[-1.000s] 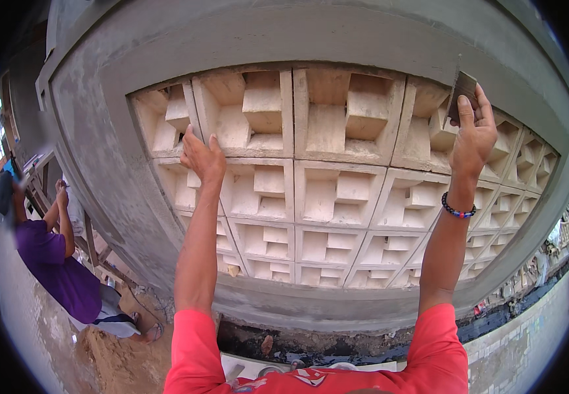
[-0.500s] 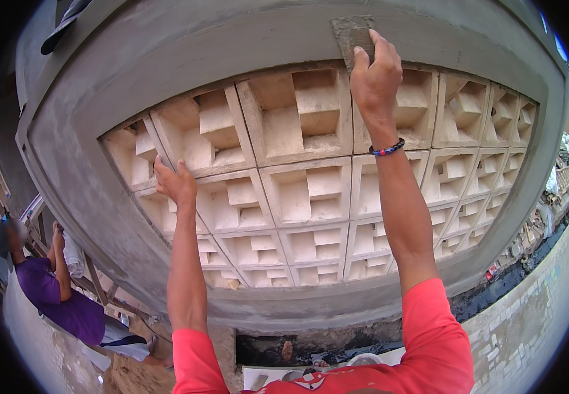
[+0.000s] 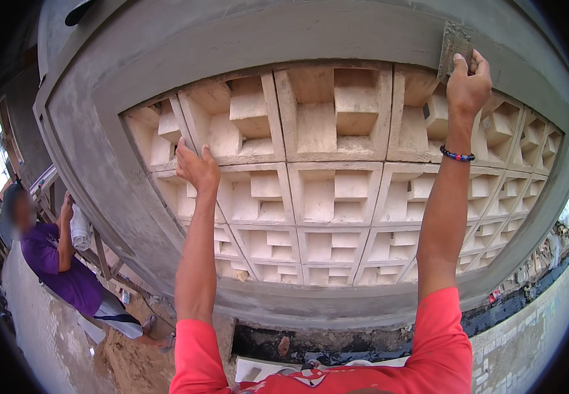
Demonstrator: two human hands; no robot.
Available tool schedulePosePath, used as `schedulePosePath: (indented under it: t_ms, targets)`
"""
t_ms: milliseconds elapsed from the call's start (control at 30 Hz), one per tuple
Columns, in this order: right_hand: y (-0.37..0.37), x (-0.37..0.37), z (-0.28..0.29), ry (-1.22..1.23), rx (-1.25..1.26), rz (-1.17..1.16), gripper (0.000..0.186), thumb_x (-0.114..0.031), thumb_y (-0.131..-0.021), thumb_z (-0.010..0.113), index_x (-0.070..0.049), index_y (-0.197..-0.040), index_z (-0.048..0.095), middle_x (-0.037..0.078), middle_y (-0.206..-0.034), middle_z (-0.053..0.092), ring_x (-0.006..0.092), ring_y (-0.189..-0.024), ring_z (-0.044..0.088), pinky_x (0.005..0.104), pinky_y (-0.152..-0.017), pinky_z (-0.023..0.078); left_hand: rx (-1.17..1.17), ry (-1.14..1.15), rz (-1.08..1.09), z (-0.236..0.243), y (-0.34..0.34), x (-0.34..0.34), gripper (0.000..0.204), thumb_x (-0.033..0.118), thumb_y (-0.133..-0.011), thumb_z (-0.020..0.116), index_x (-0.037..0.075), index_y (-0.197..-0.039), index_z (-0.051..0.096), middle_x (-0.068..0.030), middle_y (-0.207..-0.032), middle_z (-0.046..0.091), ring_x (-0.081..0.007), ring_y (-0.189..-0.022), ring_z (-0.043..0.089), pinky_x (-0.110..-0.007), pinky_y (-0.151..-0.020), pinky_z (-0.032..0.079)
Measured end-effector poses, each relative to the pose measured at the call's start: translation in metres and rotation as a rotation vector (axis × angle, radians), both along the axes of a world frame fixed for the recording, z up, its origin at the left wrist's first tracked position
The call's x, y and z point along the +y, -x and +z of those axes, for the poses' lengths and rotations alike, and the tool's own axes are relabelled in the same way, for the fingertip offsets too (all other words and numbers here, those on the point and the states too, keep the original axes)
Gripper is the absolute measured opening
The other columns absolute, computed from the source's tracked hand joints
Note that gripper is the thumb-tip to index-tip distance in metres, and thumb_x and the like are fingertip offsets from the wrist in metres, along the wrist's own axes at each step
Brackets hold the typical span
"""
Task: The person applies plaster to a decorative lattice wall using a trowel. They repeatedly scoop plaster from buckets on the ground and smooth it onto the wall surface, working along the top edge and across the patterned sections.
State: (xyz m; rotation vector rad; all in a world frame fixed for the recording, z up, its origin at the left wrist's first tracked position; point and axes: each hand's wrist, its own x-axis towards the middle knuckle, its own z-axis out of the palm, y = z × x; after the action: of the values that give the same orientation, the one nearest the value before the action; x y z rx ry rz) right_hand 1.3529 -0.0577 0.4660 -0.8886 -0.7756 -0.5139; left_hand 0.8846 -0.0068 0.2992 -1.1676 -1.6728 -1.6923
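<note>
My right hand (image 3: pixel 469 82) holds a small flat rectangular plastering float (image 3: pixel 454 51), its face caked with grey cement. The float's edge meets the smooth grey plaster band (image 3: pixel 337 33) above the blocks, toward the upper right. Lower and to the left, my left hand (image 3: pixel 197 169) grips the rim of a cream ventilation block (image 3: pixel 225 121), thumb and fingers around its edge. Several rows of these hollow blocks, with stepped inner pieces, fill the opening framed by the plaster. My palm partly hides the held rim.
At the left a person in a purple shirt (image 3: pixel 61 262) stands by a wooden railing, one hand raised near a white bundle (image 3: pixel 79 230). Below the wall runs a dark wet ditch (image 3: pixel 356 345). A sand heap (image 3: pixel 130 348) lies lower left; rubble (image 3: pixel 547 253) lines the right side.
My right hand has slid the float rightward along the upper plaster band. The view has shifted, and my left hand stays at about the same block rim.
</note>
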Motion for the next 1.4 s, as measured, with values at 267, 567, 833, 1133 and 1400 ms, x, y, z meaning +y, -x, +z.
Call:
schedulePosePath:
  t_ms: [267, 567, 833, 1133, 1400]
  targets:
    - [0.181, -0.018, -0.042, -0.132, -0.664, 0.372, 0.029, -0.010, -0.086, 0.062, 0.002, -0.112, 0.062, 0.019, -0.100, 0.065, 0.0358, -0.095, 0.060, 0.0420, -0.085, 0.048, 0.031, -0.002, 0.003, 0.003, 0.002, -0.005, 0.061, 0.016, -0.086, 0.066, 0.000, -0.136, 0.037, -0.0178, -0.132, 0.048, -0.0331, -0.127, 0.043, -0.051, -0.105, 0.023]
    - [-0.011, -0.008, -0.013, -0.195, 0.019, -0.033, 0.034, -0.013, -0.085, 0.068, 0.002, -0.115, 0.063, 0.011, -0.091, 0.069, 0.0188, -0.075, 0.064, 0.0318, -0.071, 0.052, 0.072, -0.006, 0.013, 0.000, 0.000, -0.002, 0.060, 0.015, -0.086, 0.066, -0.002, -0.136, 0.036, -0.0188, -0.130, 0.048, -0.0347, -0.125, 0.044, -0.052, -0.104, 0.024]
    - [0.162, 0.010, -0.021, -0.123, -0.405, 0.088, 0.032, -0.012, -0.085, 0.063, 0.001, -0.114, 0.062, 0.017, -0.104, 0.066, 0.0335, -0.096, 0.062, 0.0417, -0.086, 0.049, 0.089, -0.012, -0.002, -0.001, 0.004, -0.001, 0.062, 0.016, -0.085, 0.066, -0.002, -0.136, 0.036, -0.0187, -0.129, 0.048, -0.0339, -0.125, 0.044, -0.051, -0.105, 0.023]
    - [0.198, 0.008, 0.003, -0.157, -0.274, 0.198, 0.030, -0.008, -0.083, 0.064, 0.003, -0.110, 0.059, 0.019, -0.104, 0.064, 0.0348, -0.100, 0.060, 0.0424, -0.086, 0.048, 0.053, 0.029, -0.037, 0.002, 0.002, -0.013, 0.059, 0.016, -0.086, 0.065, -0.002, -0.135, 0.037, -0.0190, -0.132, 0.048, -0.0341, -0.126, 0.043, -0.049, -0.106, 0.023]
    - [0.383, 0.006, -0.024, 0.067, -0.882, 0.560, 0.028, -0.011, -0.081, 0.063, 0.000, -0.107, 0.059, 0.018, -0.099, 0.063, 0.0368, -0.094, 0.059, 0.0430, -0.082, 0.049, 0.129, 0.013, 0.021, -0.004, 0.000, -0.001, 0.062, 0.017, -0.084, 0.067, -0.002, -0.135, 0.038, -0.0172, -0.122, 0.049, -0.0334, -0.119, 0.046, -0.049, -0.100, 0.026]
